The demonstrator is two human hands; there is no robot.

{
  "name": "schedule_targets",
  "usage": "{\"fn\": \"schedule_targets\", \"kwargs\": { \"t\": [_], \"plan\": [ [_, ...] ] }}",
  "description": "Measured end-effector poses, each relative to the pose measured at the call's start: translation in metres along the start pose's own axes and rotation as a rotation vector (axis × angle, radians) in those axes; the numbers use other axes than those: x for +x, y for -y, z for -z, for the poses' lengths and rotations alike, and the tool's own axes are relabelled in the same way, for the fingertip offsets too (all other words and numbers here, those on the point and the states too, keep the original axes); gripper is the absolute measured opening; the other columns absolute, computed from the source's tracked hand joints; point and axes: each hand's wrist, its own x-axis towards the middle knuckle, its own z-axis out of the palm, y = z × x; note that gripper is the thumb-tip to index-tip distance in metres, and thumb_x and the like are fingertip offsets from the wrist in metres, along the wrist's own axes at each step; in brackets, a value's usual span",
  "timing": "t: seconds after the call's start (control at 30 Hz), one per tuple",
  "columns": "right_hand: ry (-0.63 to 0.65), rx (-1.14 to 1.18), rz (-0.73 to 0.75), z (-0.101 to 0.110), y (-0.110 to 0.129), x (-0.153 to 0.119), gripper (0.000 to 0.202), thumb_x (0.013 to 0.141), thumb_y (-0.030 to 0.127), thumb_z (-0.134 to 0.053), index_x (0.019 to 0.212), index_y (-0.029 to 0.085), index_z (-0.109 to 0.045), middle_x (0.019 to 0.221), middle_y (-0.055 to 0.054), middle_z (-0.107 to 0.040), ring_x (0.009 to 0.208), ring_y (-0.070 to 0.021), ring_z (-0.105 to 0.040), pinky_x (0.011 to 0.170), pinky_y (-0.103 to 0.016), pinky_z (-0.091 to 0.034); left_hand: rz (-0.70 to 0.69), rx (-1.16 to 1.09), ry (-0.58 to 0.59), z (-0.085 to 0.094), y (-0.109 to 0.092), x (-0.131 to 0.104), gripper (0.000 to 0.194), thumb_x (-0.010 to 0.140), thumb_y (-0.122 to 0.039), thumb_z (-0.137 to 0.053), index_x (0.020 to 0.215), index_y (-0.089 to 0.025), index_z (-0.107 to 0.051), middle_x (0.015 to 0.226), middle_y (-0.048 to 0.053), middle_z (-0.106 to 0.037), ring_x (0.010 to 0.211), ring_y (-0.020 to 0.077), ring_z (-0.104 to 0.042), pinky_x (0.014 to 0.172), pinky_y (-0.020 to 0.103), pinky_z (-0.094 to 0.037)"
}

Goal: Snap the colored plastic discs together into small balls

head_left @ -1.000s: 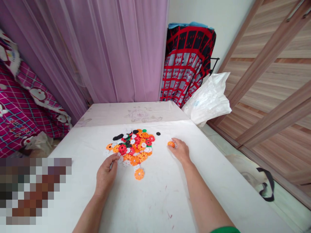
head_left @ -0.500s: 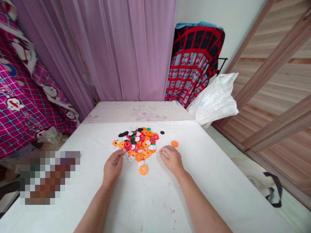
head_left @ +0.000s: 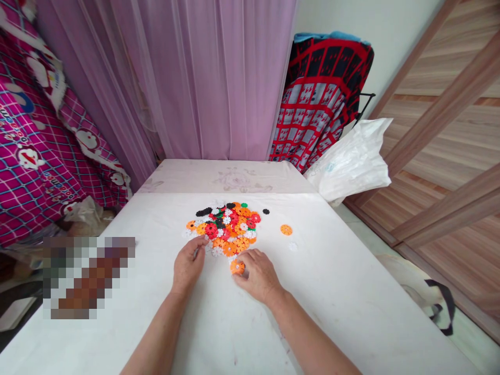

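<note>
1. The fingers (head_left: pixel 201 245) of the left hand (head_left: pixel 188 265) lay curled and nearly closed at the near-left edge of the pile of discs (head_left: pixel 226 226). They may have been pinching something small and pale, but whether they held a piece could not be told.
2. That pile sat in the middle of the white surface (head_left: pixel 351 291), a flat heap of orange, red, white, black and green notched plastic discs, many overlapping.
3. Just right of the left hand, the right hand (head_left: pixel 258 273) rested palm down, its thumb and fingertips closed around an orange disc (head_left: pixel 237 267) lying at the near edge of the pile, touching it at the rim.
4. Such a disc looked light, stiff and thin. It would probably be hard to lift flat off the smooth surface, so a pinch across the notched rim seemed the surest hold.
5. Further right, a second orange disc (head_left: pixel 286 229) lay alone, well apart from the pile, with a small white piece (head_left: pixel 292 246) near it and a lone black disc (head_left: pixel 266 211) just beyond the pile.
6. A white plastic bag (head_left: pixel 351 161) sat past the far-right corner.
</note>
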Motion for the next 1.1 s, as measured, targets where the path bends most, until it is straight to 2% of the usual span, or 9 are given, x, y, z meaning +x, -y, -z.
{"fn": "schedule_targets", "kwargs": {
  "t": [0.17,0.27,0.37,0.53,0.6,0.67,0.87,1.1],
  "plan": [
    [-0.031,-0.073,0.049,-0.003,0.003,-0.002,0.013,0.072,0.021,-0.062,0.085,0.023,-0.060,0.082,-0.003,-0.067,0.083,-0.0196,-0.058,0.077,-0.032,-0.040,-0.006,-0.007,0.002,0.001,-0.001,0.000,0.027,0.082,-0.034,-0.044,0.092,-0.024,-0.067,0.112,0.003,-0.070,0.104,0.0191,-0.065,0.095,0.034,-0.049],
    [-0.102,-0.034,0.025,0.003,-0.007,-0.001,0.014,0.074,0.024,-0.062,0.087,0.023,-0.061,0.082,-0.002,-0.068,0.082,-0.0187,-0.059,0.078,-0.031,-0.042,-0.013,-0.006,-0.001,0.000,0.000,0.000,0.027,0.082,-0.035,-0.044,0.092,-0.024,-0.067,0.112,0.003,-0.070,0.104,0.0189,-0.065,0.095,0.033,-0.049],
    [-0.223,0.019,-0.122,0.020,-0.041,0.005,0.016,0.075,0.029,-0.059,0.091,0.024,-0.062,0.091,-0.002,-0.069,0.085,-0.0182,-0.061,0.081,-0.031,-0.044,-0.020,-0.014,-0.009,-0.002,0.004,0.000,0.026,0.082,-0.035,-0.045,0.092,-0.024,-0.067,0.112,0.002,-0.070,0.104,0.0190,-0.065,0.095,0.033,-0.049],
    [-0.386,-0.009,-0.554,0.052,-0.125,0.013,0.025,0.071,0.040,-0.059,0.092,0.026,-0.060,0.090,-0.001,-0.070,0.081,-0.0189,-0.063,0.078,-0.033,-0.047,-0.014,-0.002,-0.009,-0.001,0.006,0.000,0.027,0.081,-0.035,-0.044,0.091,-0.024,-0.067,0.110,0.003,-0.071,0.104,0.0200,-0.065,0.096,0.035,-0.049],
    [-0.406,0.014,-0.606,0.057,-0.148,0.013,0.030,0.069,0.041,-0.060,0.095,0.026,-0.059,0.093,-0.001,-0.070,0.082,-0.0187,-0.063,0.079,-0.033,-0.048,-0.003,0.015,-0.001,0.000,0.004,0.000,0.028,0.080,-0.036,-0.044,0.091,-0.025,-0.067,0.111,0.003,-0.070,0.105,0.0205,-0.065,0.095,0.035,-0.049],
    [-0.407,0.065,-0.617,0.057,-0.162,0.013,0.034,0.069,0.041,-0.060,0.099,0.025,-0.057,0.096,-0.001,-0.070,0.082,-0.0183,-0.064,0.079,-0.034,-0.048,0.006,0.029,0.005,0.001,0.003,0.001,0.029,0.080,-0.037,-0.044,0.091,-0.025,-0.067,0.112,0.003,-0.070,0.104,0.0209,-0.065,0.095,0.035,-0.049],
    [-0.349,0.201,-0.632,0.045,-0.168,0.014,0.045,0.069,0.039,-0.062,0.110,0.024,-0.051,0.098,-0.002,-0.071,0.082,-0.0173,-0.065,0.081,-0.034,-0.049,-0.001,0.034,0.005,0.001,0.004,0.000,0.028,0.080,-0.038,-0.045,0.091,-0.025,-0.068,0.112,0.002,-0.070,0.103,0.0206,-0.065,0.095,0.035,-0.049],
    [-0.302,0.109,-0.606,0.045,-0.162,0.016,0.047,0.069,0.033,-0.060,0.115,0.025,-0.049,0.101,0.000,-0.070,0.087,-0.0172,-0.065,0.083,-0.034,-0.048,0.003,0.029,0.012,0.001,0.004,0.000,0.029,0.081,-0.039,-0.046,0.091,-0.024,-0.068,0.113,0.003,-0.070,0.104,0.0210,-0.065,0.096,0.035,-0.049]
  ]
}}
